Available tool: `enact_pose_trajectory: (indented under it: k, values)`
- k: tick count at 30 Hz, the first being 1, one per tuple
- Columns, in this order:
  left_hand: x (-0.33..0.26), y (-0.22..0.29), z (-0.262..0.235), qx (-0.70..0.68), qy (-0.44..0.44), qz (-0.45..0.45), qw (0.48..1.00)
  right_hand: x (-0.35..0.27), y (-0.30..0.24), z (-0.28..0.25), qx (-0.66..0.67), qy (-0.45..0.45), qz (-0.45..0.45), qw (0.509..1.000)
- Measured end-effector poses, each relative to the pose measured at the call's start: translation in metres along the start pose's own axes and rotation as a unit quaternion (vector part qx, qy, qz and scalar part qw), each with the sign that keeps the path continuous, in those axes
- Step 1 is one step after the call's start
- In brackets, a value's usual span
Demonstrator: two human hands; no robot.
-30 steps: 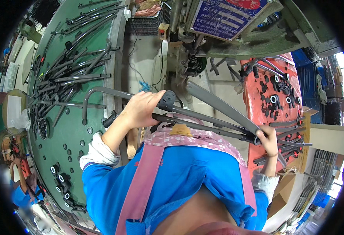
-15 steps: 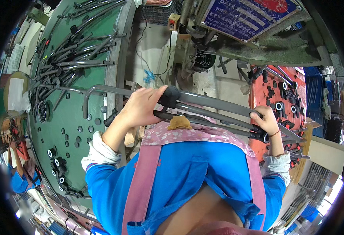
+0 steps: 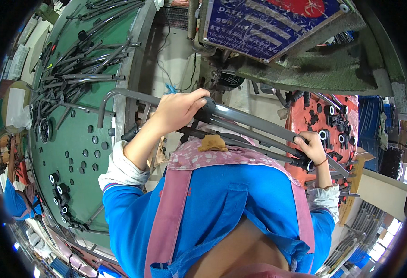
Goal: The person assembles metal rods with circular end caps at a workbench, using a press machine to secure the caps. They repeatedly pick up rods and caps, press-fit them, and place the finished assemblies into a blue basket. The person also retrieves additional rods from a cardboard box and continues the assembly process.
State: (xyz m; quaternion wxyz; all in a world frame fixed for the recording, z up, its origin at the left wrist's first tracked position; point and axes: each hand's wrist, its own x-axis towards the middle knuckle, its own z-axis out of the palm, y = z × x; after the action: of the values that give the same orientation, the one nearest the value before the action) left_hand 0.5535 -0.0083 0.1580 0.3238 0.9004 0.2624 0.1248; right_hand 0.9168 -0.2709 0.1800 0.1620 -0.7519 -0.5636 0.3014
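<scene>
I hold a grey folding tubular frame (image 3: 254, 121) across my front with both hands. My left hand (image 3: 178, 111) is closed round the upper tube, its fingers beside a black plastic joint (image 3: 207, 109). Left of that hand the tube ends in a downward hook (image 3: 103, 104) above the green table. Further right, my right hand (image 3: 311, 147) grips the same frame near its lower right end, thumb on top. A black end fitting (image 3: 300, 161) with a white-ringed part sits just below this hand. Thinner tubes run beneath the upper one, close to my pink apron (image 3: 185, 157).
The green table (image 3: 97, 185) on the left carries a pile of dark tubes (image 3: 83, 69) and scattered black caps (image 3: 85, 153). On the right, a red-covered table (image 3: 300, 116) holds black fittings. A green machine (image 3: 305, 74) with a blue plate (image 3: 259, 28) overhangs ahead.
My left hand and the frame's left part have moved slightly forward, tilting the frame a little more. The right hand keeps its grip. The whole view has shifted somewhat.
</scene>
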Motion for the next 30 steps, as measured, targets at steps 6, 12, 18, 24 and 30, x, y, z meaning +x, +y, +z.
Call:
enact_pose_trajectory:
  k: [6,12,18,24,30]
  values:
    - [0.018,0.002,0.011,0.012,0.049,-0.022,0.998,0.007,0.008,-0.005,0.002,0.007,-0.014,1.0]
    - [0.039,0.006,-0.005,0.02,0.074,-0.028,0.997,0.016,0.005,-0.017,0.002,0.026,-0.013,1.0]
    - [0.049,0.004,-0.02,0.035,0.099,-0.035,0.994,0.026,-0.007,-0.03,0.001,0.031,-0.023,0.999]
    - [0.053,0.007,-0.022,0.042,0.117,-0.031,0.992,0.026,-0.007,-0.033,0.007,0.043,-0.019,0.999]
    - [0.065,-0.006,-0.013,0.009,0.145,0.02,0.989,0.03,0.002,-0.038,-0.004,0.038,-0.012,0.999]
